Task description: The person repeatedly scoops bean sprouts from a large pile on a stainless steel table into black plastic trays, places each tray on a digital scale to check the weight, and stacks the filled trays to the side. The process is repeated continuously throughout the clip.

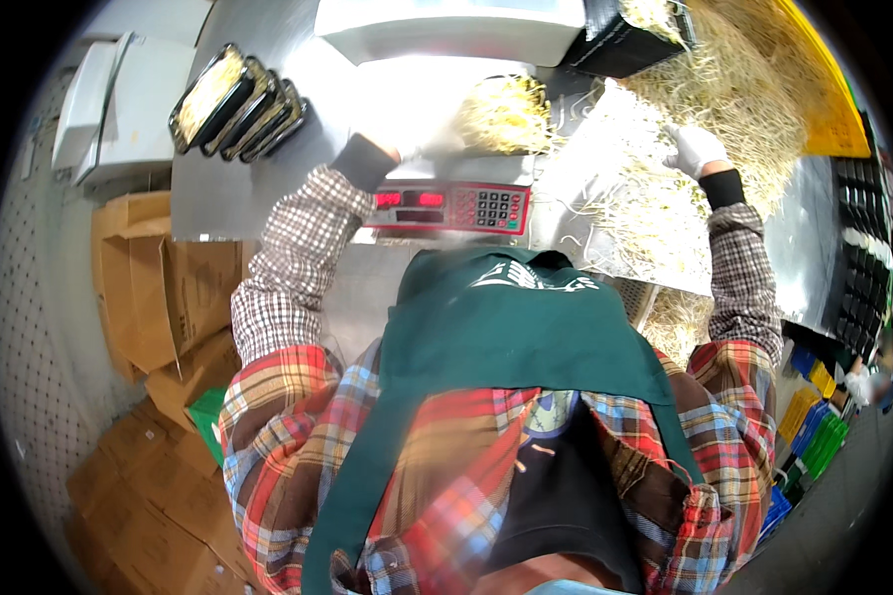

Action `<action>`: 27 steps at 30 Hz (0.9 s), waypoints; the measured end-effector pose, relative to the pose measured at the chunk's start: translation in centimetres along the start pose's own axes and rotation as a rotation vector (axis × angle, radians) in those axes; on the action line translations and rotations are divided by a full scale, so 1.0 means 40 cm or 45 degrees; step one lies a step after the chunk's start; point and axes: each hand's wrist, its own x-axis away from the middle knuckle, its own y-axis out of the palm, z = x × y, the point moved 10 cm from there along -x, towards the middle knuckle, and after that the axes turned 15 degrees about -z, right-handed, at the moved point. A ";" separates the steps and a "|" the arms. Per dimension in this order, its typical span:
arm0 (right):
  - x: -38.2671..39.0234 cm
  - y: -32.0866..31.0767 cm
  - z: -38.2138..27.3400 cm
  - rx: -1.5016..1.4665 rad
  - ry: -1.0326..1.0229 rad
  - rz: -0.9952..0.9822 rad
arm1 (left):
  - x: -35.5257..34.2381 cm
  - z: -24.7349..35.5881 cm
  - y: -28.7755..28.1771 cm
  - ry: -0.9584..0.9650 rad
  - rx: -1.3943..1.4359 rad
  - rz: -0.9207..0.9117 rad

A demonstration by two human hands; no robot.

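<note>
My left hand (403,131), in a white glove, is over the bright plate of a scale (446,208) with a red keypad panel and lit display. Glare washes out its fingers. Just right of it, a heaped portion of bean sprouts (506,114) sits on the scale; whatever holds it is hard to make out. My right hand (700,151), gloved in white too, reaches to the edge of a large pile of loose bean sprouts (754,89). Its fingertips are turned toward the sprouts, and their grip does not show clearly.
Several filled black trays (238,104) lean together at the back left. A white box (451,30) and a black container (630,38) stand at the back. A yellow rim (833,89) borders the pile. Stacked black trays (860,258) are far right; cardboard boxes (179,288) lie left.
</note>
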 end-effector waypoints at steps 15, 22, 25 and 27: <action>0.161 -0.220 -0.516 -0.181 -0.775 1.155 | -0.007 0.086 0.000 0.061 0.265 0.300; 0.106 -0.056 -0.448 -0.499 -0.605 0.816 | -0.018 0.098 -0.003 0.049 0.215 0.286; 0.102 -0.050 -0.404 -0.856 -0.762 0.851 | -0.035 0.105 0.003 0.086 0.170 0.193; 0.082 -0.038 -0.362 -1.197 -0.908 0.640 | -0.048 0.106 0.014 0.102 0.180 0.140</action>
